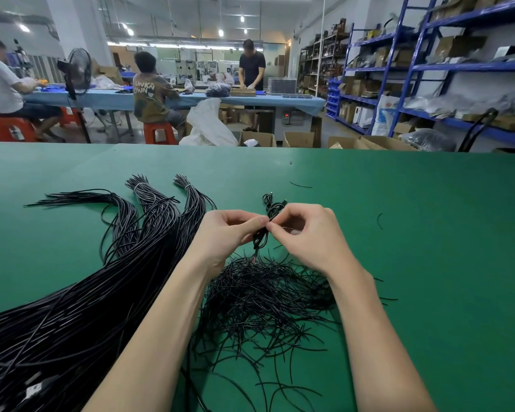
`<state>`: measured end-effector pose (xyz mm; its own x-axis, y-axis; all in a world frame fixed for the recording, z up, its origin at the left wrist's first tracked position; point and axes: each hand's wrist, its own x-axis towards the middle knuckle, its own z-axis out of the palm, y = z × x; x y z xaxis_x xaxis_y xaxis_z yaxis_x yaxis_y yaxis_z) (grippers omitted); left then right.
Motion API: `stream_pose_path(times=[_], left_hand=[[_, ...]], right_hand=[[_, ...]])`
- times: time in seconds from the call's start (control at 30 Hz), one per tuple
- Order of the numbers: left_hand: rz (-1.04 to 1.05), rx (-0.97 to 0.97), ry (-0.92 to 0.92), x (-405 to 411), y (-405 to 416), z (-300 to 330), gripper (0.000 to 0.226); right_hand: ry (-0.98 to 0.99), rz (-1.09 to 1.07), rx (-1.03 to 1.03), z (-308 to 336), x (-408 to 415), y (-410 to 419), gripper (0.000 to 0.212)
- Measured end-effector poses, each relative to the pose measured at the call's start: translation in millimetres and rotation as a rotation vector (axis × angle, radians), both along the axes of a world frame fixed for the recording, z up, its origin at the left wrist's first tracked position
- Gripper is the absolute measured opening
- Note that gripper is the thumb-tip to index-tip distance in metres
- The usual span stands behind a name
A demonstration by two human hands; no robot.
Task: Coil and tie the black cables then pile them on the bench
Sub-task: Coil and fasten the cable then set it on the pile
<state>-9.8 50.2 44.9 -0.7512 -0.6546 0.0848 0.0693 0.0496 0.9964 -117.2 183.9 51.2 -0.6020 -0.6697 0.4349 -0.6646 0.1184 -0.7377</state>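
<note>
A small coiled black cable [272,208] is held upright above the green bench [414,263], between both hands. My left hand [226,233] pinches its middle from the left, and my right hand [306,233] pinches a thin tie at the same spot from the right. Under my hands lies a loose heap of short black ties [265,295]. Long black cables [81,310] lie in bundles to the left, fanned toward the far side, some bound with pale bands.
A few stray black tie pieces [379,220] lie on the bench to the right. Beyond the far edge, people work at a blue table [280,101]. Cardboard boxes stand on the floor, and blue shelving [428,66] lines the right wall.
</note>
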Motion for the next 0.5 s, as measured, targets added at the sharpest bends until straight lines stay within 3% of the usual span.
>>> stream_pose_path(times=[0.5], left_hand=[[-0.047, 0.053, 0.044, 2.6, 3.7, 7.0, 0.013]], right_hand=[[0.087, -0.085, -0.011, -1.4, -1.7, -8.2, 0.015]])
